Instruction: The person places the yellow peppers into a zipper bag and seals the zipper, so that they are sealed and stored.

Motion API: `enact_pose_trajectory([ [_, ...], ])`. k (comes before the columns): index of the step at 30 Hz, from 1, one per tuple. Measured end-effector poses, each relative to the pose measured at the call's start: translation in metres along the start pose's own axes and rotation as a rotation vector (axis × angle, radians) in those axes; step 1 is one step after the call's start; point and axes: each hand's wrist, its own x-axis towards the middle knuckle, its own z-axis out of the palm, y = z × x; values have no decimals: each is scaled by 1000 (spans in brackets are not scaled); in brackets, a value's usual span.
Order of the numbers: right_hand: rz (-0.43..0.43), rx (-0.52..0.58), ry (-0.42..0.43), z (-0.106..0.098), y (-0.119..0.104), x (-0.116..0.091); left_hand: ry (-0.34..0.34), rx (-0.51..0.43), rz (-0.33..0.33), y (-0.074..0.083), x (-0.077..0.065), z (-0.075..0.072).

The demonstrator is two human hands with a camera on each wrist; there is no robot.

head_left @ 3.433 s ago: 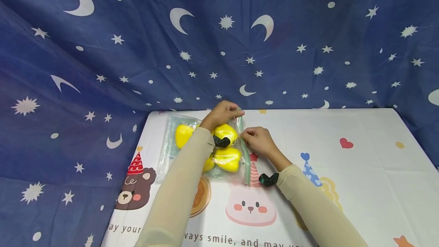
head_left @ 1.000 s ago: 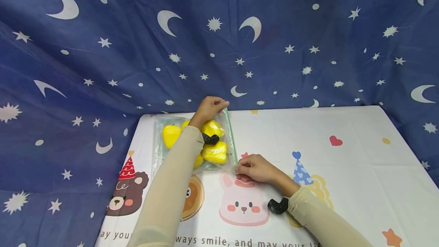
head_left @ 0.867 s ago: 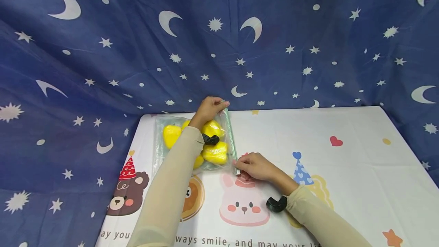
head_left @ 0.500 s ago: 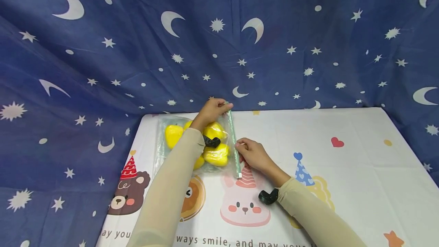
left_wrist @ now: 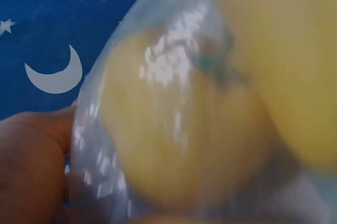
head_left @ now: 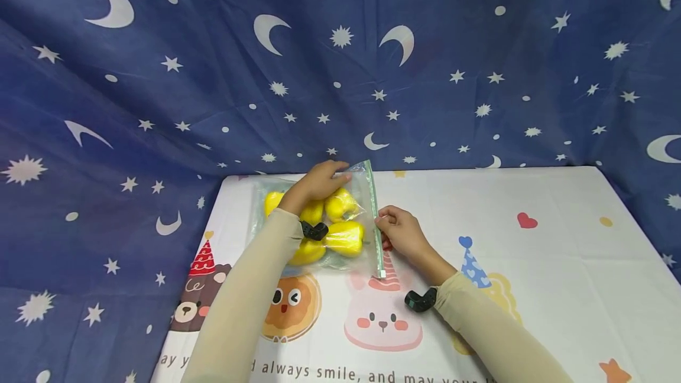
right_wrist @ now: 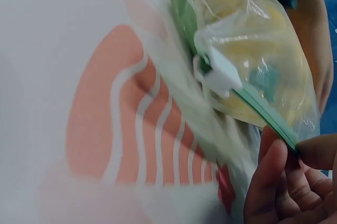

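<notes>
A clear zip bag (head_left: 367,185) with several yellow bell peppers (head_left: 344,237) inside lies at the left rear of the table. Its green zip strip (head_left: 376,217) faces right, and a white slider (right_wrist: 221,71) sits at the near end. My left hand (head_left: 319,182) grips the far side of the bag, a little left of the strip; in the left wrist view its fingers partly disappear behind the plastic. Thumb and fingers of my right hand (head_left: 403,230) pinch the strip near its middle. A green stem (left_wrist: 216,66) shows blurred through the plastic.
A white tablecloth (head_left: 468,200) printed with cartoon animals and lettering covers the table. Dark blue cloth (head_left: 447,64) with moons and stars hangs behind and at the sides. Black wrist cameras (head_left: 420,300) sit on both wrists.
My right hand has gone from the strip's near end back up to its middle. My left hand has let go of the strip's far corner and shifted left along the bag, which has slid slightly right.
</notes>
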Motion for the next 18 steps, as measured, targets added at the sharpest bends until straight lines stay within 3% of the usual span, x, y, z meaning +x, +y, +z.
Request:
enact_pose_trajectory([
  [4,0,13,-21,-11,3,-5,44,157,16,-5,-20,-4],
  [8,2,14,-31,-24,6,-11,66,250,-25,-10,-40,-10],
  [14,26,7,-66,-44,11,-19,53,255,-102,-22,-67,-12],
  [18,40,10,-90,-59,15,-24,68,230,-100,-31,-82,-7],
])
